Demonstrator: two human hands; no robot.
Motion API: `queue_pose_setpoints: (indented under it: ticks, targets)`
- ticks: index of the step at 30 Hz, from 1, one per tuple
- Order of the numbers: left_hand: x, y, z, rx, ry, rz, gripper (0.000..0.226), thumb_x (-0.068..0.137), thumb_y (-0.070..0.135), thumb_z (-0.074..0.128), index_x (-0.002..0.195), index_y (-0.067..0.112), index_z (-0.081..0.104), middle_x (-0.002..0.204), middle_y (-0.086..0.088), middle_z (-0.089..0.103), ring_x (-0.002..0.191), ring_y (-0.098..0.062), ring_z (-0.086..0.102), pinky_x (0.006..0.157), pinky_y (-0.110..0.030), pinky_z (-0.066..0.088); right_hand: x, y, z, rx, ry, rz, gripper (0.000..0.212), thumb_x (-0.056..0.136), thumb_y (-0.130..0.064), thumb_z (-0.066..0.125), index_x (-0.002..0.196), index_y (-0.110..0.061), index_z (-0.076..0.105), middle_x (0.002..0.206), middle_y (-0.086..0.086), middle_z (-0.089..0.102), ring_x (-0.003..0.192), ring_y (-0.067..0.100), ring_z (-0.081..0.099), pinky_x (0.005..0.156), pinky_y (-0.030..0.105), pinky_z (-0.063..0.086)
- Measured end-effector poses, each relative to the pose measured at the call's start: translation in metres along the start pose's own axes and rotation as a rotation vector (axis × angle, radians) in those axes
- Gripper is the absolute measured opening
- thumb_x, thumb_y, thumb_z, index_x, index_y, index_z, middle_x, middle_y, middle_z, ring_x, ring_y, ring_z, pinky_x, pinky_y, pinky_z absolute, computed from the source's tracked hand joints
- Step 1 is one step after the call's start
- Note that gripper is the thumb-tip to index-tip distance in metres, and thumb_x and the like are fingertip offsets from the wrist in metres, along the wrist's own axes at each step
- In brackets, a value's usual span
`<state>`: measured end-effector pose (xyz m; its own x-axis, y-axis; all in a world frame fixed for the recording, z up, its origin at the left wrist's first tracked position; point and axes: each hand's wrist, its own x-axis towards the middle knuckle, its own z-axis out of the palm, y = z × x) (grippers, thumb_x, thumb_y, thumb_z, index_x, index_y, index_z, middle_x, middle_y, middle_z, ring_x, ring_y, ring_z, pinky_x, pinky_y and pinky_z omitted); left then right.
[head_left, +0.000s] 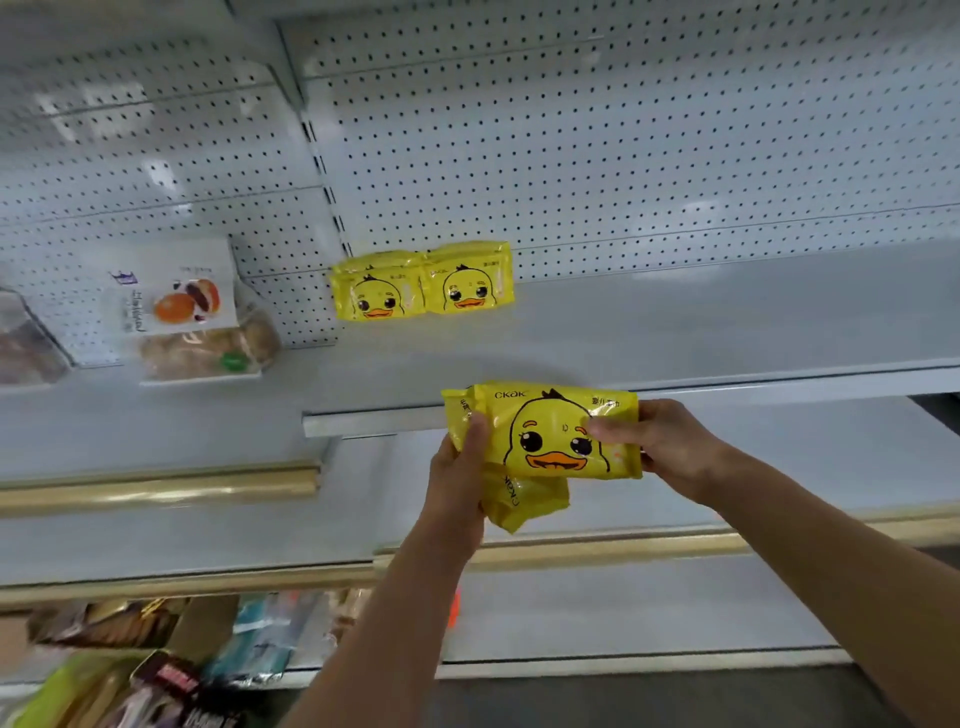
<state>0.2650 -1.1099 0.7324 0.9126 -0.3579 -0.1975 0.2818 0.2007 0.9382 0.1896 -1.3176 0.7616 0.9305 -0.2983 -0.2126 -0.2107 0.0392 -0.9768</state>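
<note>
A yellow duck-face packet (545, 431) is held up in front of the shelf edge. My right hand (660, 441) grips its right end, thumb across the front. My left hand (460, 462) grips its left end, and a second yellow packet (524, 501) hangs partly hidden under the first, beside the left palm. Two more duck packets, one on the left (376, 293) and one on the right (470, 286), stand side by side against the pegboard at the back of the grey shelf (675, 332).
A white bag of pastries (192, 317) leans on the shelf at the left, with another clear bag (23, 343) at the far left edge. Lower shelves with gold rails (156, 488) sit below. Several mixed snack packs (156, 670) lie at the bottom left.
</note>
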Motion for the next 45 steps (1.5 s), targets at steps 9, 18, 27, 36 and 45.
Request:
queue_pose_setpoints:
  ticks: [9, 18, 27, 36, 45]
  targets:
    - [0.05, 0.066, -0.104, 0.088, 0.095, 0.035, 0.032, 0.093, 0.04, 0.063, 0.115, 0.017, 0.065, 0.101, -0.011, 0.076, 0.09, -0.03, 0.074, 0.077, -0.05, 0.06, 0.067, -0.034, 0.106, 0.019, -0.047, -0.044, 0.026, 0.078, -0.011, 0.074, 0.103, -0.006, 0.071, 0.099, 0.012, 0.075, 0.09, 0.028, 0.071, 0.083, 0.037, 0.055]
    - [0.109, 0.109, -0.163, 0.025, 0.411, 0.052, 0.035, 0.091, 0.044, 0.065, 0.111, 0.016, 0.066, 0.097, -0.011, 0.074, 0.088, -0.032, 0.072, 0.078, -0.051, 0.059, 0.144, -0.069, 0.151, 0.049, 0.036, -0.089, 0.019, 0.073, -0.012, 0.08, 0.09, -0.009, 0.073, 0.084, 0.004, 0.074, 0.068, 0.016, 0.064, 0.065, 0.03, 0.051]
    - [0.164, 0.127, -0.186, -0.245, 0.48, 0.022, 0.031, 0.093, 0.041, 0.063, 0.107, 0.014, 0.06, 0.096, -0.011, 0.071, 0.085, -0.031, 0.07, 0.076, -0.051, 0.057, 0.241, -0.07, 0.184, -0.185, 0.17, -0.204, 0.021, 0.072, -0.009, 0.083, 0.076, -0.013, 0.063, 0.074, 0.008, 0.067, 0.066, 0.022, 0.059, 0.059, 0.03, 0.051]
    - [0.214, 0.143, -0.205, -0.26, 0.385, -0.003, 0.037, 0.092, 0.041, 0.063, 0.118, 0.015, 0.062, 0.106, -0.012, 0.073, 0.086, -0.029, 0.073, 0.063, -0.044, 0.06, 0.326, -0.07, 0.215, -0.225, 0.217, -0.249, 0.063, 0.067, -0.019, 0.087, 0.125, -0.008, 0.062, 0.093, 0.015, 0.073, 0.073, 0.024, 0.07, 0.066, 0.032, 0.059]
    - [0.236, 0.145, -0.214, -0.232, 0.281, 0.004, 0.024, 0.094, 0.04, 0.059, 0.107, 0.021, 0.064, 0.107, -0.011, 0.074, 0.092, -0.03, 0.072, 0.075, -0.048, 0.059, 0.354, -0.069, 0.227, -0.331, 0.339, -0.253, 0.075, 0.057, -0.042, 0.084, 0.126, -0.022, 0.061, 0.109, 0.011, 0.07, 0.099, 0.033, 0.067, 0.084, 0.049, 0.056]
